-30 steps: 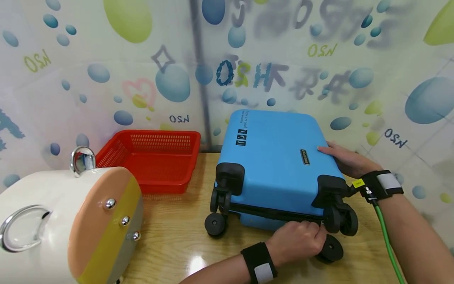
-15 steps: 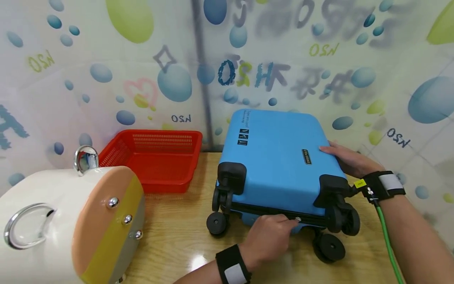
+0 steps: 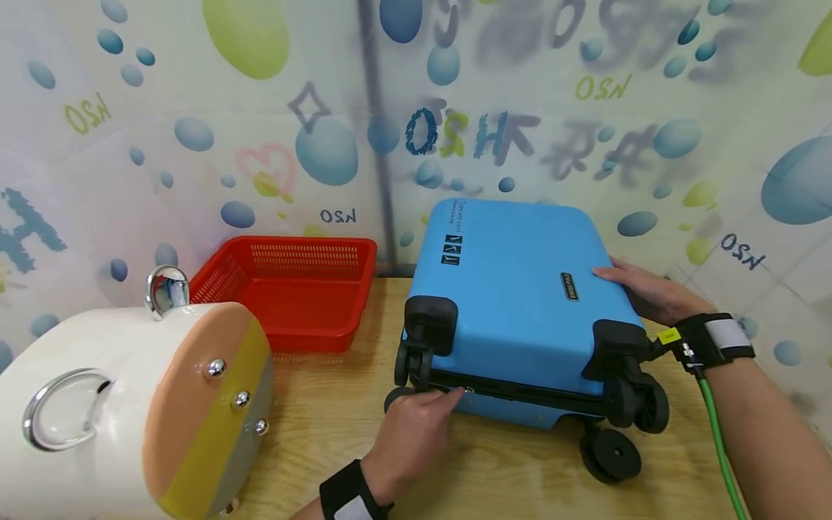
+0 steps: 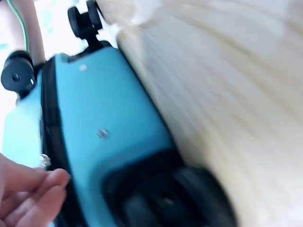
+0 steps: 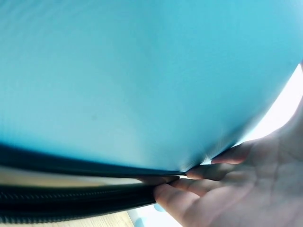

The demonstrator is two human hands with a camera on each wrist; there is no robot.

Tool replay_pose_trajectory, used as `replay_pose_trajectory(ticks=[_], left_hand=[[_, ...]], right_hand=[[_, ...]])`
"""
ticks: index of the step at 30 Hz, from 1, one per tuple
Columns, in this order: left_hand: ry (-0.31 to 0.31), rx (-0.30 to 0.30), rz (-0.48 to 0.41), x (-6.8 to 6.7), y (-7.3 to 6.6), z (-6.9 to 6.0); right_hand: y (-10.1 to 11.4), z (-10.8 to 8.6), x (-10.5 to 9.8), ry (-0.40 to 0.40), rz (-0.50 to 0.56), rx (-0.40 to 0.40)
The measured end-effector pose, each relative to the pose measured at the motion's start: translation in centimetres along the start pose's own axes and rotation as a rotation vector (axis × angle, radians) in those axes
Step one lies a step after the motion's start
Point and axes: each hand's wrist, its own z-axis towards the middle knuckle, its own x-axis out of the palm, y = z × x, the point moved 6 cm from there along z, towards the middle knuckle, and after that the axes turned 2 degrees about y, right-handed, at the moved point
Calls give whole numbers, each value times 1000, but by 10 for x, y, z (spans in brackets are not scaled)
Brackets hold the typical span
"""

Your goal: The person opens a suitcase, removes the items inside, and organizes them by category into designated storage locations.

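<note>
A blue hard-shell suitcase (image 3: 513,267) lies flat on the table, its wheeled end toward me. Along that end runs a black zipper (image 3: 520,390). My left hand (image 3: 412,433) pinches the small metal zipper pull (image 3: 469,390) near the left wheels; in the left wrist view the curled fingers (image 4: 45,189) sit against the black zipper band. My right hand (image 3: 646,289) holds the suitcase's right side, thumb over the top shell. The right wrist view shows its fingertips (image 5: 199,172) at the edge of the upper shell, where a narrow gap separates the zipper halves.
A red plastic basket (image 3: 354,310) stands at the back left. Nearer, a cream-white rounded case (image 3: 84,361) with chrome handles and knobs occupies the left side. Black wheels (image 3: 611,455) jut from the suitcase's near corners. A patterned sheet (image 3: 260,108) hangs behind the table.
My left hand has slid left along the near zipper with the pull, from the right wheels to near the left wheels. My right hand stays at the suitcase's right side.
</note>
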Motion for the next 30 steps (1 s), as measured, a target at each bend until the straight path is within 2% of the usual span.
replay_pose_trajectory(ticks=[5, 8, 14, 19, 23, 26, 30], left_hand=[[-126, 15, 14, -8, 15, -11], [-159, -20, -25, -13, 26, -13], [-189, -162, -100, -28, 53, -15], [-161, -285, -158, -34, 74, -13], [-125, -335, -213, -36, 82, -11], [-164, -356, -208, -41, 87, -12], [-224, -363, -139, -44, 93, -10]], right_hand=[[0, -1, 0, 1, -5, 6], [1, -1, 1, 6, -1, 5], [3, 0, 1, 10, 8, 3], [1, -2, -1, 5, -4, 3], [1, -2, 0, 10, 0, -9], [1, -1, 1, 16, 5, -13], [3, -1, -1, 9, 6, -20]])
